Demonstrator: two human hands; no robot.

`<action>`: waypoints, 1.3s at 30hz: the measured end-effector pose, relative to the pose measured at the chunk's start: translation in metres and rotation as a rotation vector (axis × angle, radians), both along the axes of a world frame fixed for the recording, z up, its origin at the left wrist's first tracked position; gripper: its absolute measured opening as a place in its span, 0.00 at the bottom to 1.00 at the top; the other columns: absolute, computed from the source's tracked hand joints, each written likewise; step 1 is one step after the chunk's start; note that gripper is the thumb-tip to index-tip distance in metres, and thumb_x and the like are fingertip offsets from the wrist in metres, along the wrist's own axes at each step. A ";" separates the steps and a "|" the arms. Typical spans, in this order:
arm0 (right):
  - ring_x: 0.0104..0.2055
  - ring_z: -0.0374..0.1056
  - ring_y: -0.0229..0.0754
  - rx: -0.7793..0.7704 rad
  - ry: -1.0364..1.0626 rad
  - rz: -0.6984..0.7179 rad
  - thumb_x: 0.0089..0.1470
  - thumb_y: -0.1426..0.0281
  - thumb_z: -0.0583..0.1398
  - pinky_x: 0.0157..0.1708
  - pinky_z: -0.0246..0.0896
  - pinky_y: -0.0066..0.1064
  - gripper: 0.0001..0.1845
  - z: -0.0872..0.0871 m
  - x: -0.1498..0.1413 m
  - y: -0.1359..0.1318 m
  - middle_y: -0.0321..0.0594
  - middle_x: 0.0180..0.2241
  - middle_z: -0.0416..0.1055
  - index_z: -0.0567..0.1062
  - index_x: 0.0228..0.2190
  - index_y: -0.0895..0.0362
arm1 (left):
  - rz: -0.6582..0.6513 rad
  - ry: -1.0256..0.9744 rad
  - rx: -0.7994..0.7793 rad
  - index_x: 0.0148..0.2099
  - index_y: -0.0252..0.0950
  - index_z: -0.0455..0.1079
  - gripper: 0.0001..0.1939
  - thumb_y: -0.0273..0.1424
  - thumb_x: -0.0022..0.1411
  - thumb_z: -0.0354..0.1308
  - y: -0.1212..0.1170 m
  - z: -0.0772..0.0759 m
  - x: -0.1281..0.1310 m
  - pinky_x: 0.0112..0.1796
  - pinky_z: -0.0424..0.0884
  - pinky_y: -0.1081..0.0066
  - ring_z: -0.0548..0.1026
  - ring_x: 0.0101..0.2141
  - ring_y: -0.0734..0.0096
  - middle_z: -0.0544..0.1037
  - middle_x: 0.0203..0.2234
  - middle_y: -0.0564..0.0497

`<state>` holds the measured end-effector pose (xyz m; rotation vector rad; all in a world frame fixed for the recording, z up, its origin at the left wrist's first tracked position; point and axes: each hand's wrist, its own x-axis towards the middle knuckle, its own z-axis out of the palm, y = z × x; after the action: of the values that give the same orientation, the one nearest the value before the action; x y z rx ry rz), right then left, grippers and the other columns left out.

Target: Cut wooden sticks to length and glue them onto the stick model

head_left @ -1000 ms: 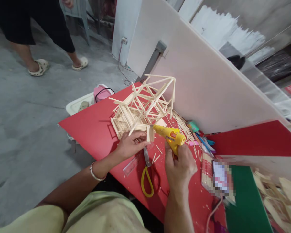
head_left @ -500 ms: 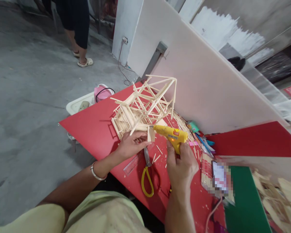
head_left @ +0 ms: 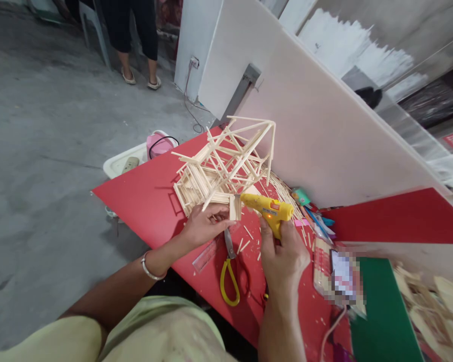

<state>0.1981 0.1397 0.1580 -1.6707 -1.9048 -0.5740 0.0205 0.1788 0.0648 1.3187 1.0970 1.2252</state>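
Note:
My left hand (head_left: 205,224) grips the near end of a stick model (head_left: 226,161), a framework of thin pale wooden sticks joined together. A small block of sticks set side by side (head_left: 234,208) shows just past my thumb. In my right hand (head_left: 285,251) is a yellow glue gun (head_left: 268,206) with a small orange light lit on it. Its nozzle points left and is at the right edge of the stick block; whether it touches I cannot tell. Below my left hand, scissors with yellow handles (head_left: 230,281) lie on the red table (head_left: 143,201).
Cut stick pieces (head_left: 244,245) and a clear ruler (head_left: 205,256) are on the table. Long loose sticks (head_left: 281,188) lie behind the glue gun. A packet of sticks (head_left: 320,266) and a phone (head_left: 343,275) are at the right. A person (head_left: 130,30) stands beyond a white tray (head_left: 115,163).
The glue gun has shifted very slightly to the right. My left hand and the stick model stay put. In the background the person has moved to the right.

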 end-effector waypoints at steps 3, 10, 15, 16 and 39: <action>0.25 0.61 0.38 0.003 0.007 0.000 0.61 0.58 0.61 0.26 0.51 0.29 0.14 -0.001 0.001 0.000 0.36 0.26 0.69 0.73 0.33 0.56 | 0.003 0.007 -0.005 0.45 0.37 0.80 0.15 0.38 0.57 0.67 0.000 0.000 0.000 0.35 0.76 0.71 0.80 0.35 0.66 0.84 0.35 0.48; 0.25 0.62 0.37 -0.009 0.013 -0.005 0.61 0.58 0.61 0.26 0.53 0.28 0.14 -0.001 0.001 0.000 0.36 0.26 0.70 0.73 0.33 0.57 | 0.002 -0.001 -0.008 0.44 0.37 0.80 0.15 0.38 0.57 0.68 0.000 0.002 -0.001 0.34 0.76 0.71 0.80 0.34 0.66 0.84 0.35 0.47; 0.24 0.61 0.37 -0.008 0.013 -0.001 0.61 0.58 0.61 0.26 0.52 0.28 0.14 -0.002 0.002 0.000 0.36 0.26 0.70 0.73 0.33 0.56 | 0.028 0.003 -0.003 0.44 0.38 0.80 0.15 0.38 0.56 0.68 0.000 0.002 -0.001 0.33 0.76 0.71 0.80 0.33 0.66 0.84 0.34 0.48; 0.24 0.61 0.37 -0.007 0.010 0.001 0.61 0.58 0.61 0.26 0.51 0.28 0.14 -0.001 0.002 0.000 0.36 0.26 0.70 0.73 0.33 0.56 | 0.031 0.005 0.003 0.44 0.38 0.80 0.14 0.38 0.56 0.69 0.000 0.002 -0.001 0.33 0.76 0.71 0.80 0.33 0.66 0.84 0.34 0.48; 0.27 0.62 0.38 0.054 -0.021 0.060 0.61 0.62 0.61 0.28 0.53 0.29 0.10 -0.002 -0.001 -0.004 0.36 0.26 0.68 0.72 0.35 0.56 | 0.037 0.029 -0.004 0.42 0.37 0.80 0.15 0.39 0.55 0.69 -0.001 0.005 -0.001 0.31 0.75 0.72 0.79 0.30 0.69 0.83 0.34 0.48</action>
<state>0.1971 0.1356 0.1559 -1.5742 -1.9294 -0.6161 0.0192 0.1781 0.0699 1.3223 1.1478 1.2339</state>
